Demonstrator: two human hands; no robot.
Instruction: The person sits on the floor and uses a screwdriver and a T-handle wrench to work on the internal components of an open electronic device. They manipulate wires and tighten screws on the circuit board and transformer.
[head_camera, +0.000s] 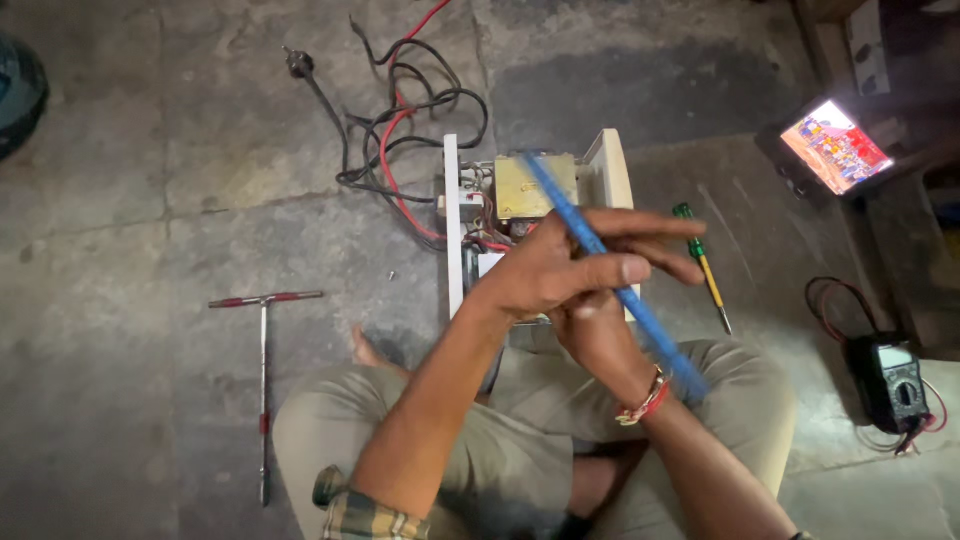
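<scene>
Fingers (640, 245) of the left hand (560, 270) stretch forward and lie across a long blue stick (610, 275), with the thumb pressing against it, so this hand grips the stick about midway along its length. Beneath it, the right hand (600, 335) is mostly covered by the left one; its fingers curl up toward the same stick, but whether they actually clasp it cannot be told from this angle. The stick runs on a slant, its upper end over an opened electrical box (530, 200) and its lower end blurred above the person's right knee. A red and gold thread band (648, 400) circles the right wrist. The box stands on the concrete floor (150, 200) just in front of the crossed legs, with white side panels, a yellowish metal block inside and red and black wiring. A tangle of black and red cables (410, 120) spreads behind it and ends in a plug (298, 63). Right of the box lies a screwdriver (702, 262) with a green and yellow handle. A T-shaped wrench (264, 380) lies well apart on the left. Far right sit a multimeter (893, 380) with its leads and a lit phone (835, 145).
</scene>
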